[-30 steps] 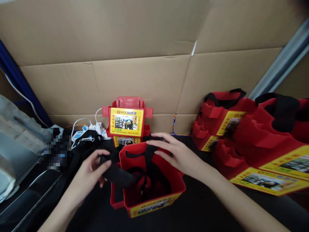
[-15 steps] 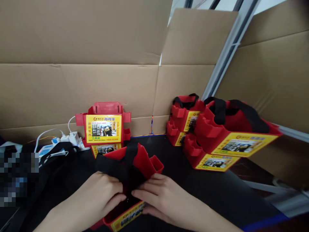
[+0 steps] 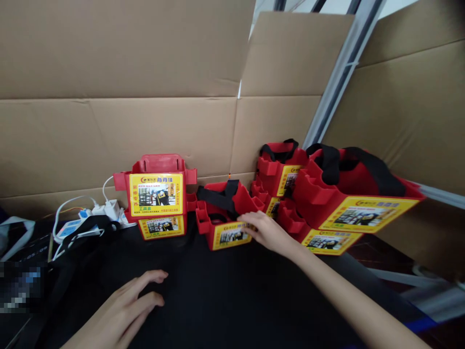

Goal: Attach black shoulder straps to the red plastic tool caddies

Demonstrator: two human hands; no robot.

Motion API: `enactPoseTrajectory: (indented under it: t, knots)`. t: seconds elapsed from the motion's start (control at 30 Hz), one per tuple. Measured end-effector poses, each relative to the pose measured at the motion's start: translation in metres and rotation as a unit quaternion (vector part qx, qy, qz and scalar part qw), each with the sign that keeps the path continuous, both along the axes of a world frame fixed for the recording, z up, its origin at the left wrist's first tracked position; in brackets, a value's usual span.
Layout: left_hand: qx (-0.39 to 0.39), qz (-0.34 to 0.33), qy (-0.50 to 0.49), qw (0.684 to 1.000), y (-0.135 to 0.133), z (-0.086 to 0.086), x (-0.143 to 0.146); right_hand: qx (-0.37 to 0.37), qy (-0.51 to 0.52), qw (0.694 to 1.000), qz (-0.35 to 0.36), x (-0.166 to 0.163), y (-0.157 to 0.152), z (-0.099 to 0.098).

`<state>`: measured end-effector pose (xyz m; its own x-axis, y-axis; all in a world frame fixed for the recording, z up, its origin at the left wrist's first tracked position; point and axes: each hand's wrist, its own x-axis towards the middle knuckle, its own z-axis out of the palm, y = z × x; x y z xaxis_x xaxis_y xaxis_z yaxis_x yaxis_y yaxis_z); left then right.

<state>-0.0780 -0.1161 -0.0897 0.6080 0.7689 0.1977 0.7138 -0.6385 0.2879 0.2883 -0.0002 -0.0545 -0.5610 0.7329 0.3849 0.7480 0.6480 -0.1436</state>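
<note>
A small red tool bag point(image 3: 222, 227) with a yellow label and black straps stands on the black table top point(image 3: 225, 295), between two stacks of the same bags. My right hand point(image 3: 267, 231) reaches out to it, fingers stretched, fingertips resting on its front right rim. My left hand point(image 3: 125, 310) lies low over the black surface at the near left, fingers apart and holding nothing.
Two stacked red bags point(image 3: 157, 195) stand at the back left. More stacked red bags point(image 3: 279, 170) and a larger one point(image 3: 350, 196) crowd the right. A white power strip with cables point(image 3: 97, 212) and a black bag point(image 3: 78, 245) lie left. Cardboard walls point(image 3: 119, 126) close off the back.
The red bag has gone from under both hands near me to the back, between the stacks. My right hand went with it; my left hand let go and dropped to the table.
</note>
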Motion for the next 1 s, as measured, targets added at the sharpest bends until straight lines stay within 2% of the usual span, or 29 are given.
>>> enactPoseTrajectory:
  t: [0.17, 0.3, 0.4, 0.5, 0.53, 0.6, 0.67, 0.7, 0.8, 1.0]
  knots:
    - [-0.024, 0.014, -0.002, 1.0, 0.012, -0.015, -0.006, 0.035, 0.031, 0.999, -0.027, 0.001, 0.049, -0.009]
    - [-0.033, 0.005, -0.009, 0.999, 0.022, -0.022, -0.007, 0.047, 0.047, 0.998, -0.019, 0.007, 0.071, -0.011]
    - [-0.023, -0.024, -0.003, 0.999, 0.029, -0.027, -0.001, 0.102, 0.09, 0.989, -0.055, -0.002, 0.066, -0.021]
    - [-0.023, -0.064, 0.01, 0.998, 0.034, -0.031, 0.007, 0.188, 0.174, 0.962, -0.09, -0.028, 0.033, -0.041]
    - [-0.028, -0.072, 0.015, 0.997, 0.034, -0.033, 0.009, 0.16, 0.169, 0.972, -0.042, -0.039, 0.019, -0.049]
    - [-0.04, -0.08, 0.027, 0.996, 0.036, -0.034, 0.012, 0.031, 0.102, 0.991, 0.079, -0.059, -0.01, -0.062]
    - [-0.049, -0.083, 0.04, 0.995, 0.038, -0.035, 0.013, -0.078, 0.011, 0.979, 0.188, -0.073, -0.03, -0.069]
    - [-0.052, -0.085, 0.046, 0.994, 0.04, -0.035, 0.014, -0.119, -0.024, 0.968, 0.218, -0.078, -0.035, -0.07]
    - [-0.062, -0.087, 0.052, 0.993, 0.05, -0.033, 0.015, -0.178, -0.056, 0.956, 0.228, -0.083, -0.038, -0.067]
    - [-0.055, -0.054, 0.023, 0.997, 0.056, -0.04, 0.019, -0.201, -0.042, 0.956, 0.211, -0.084, -0.036, -0.061]
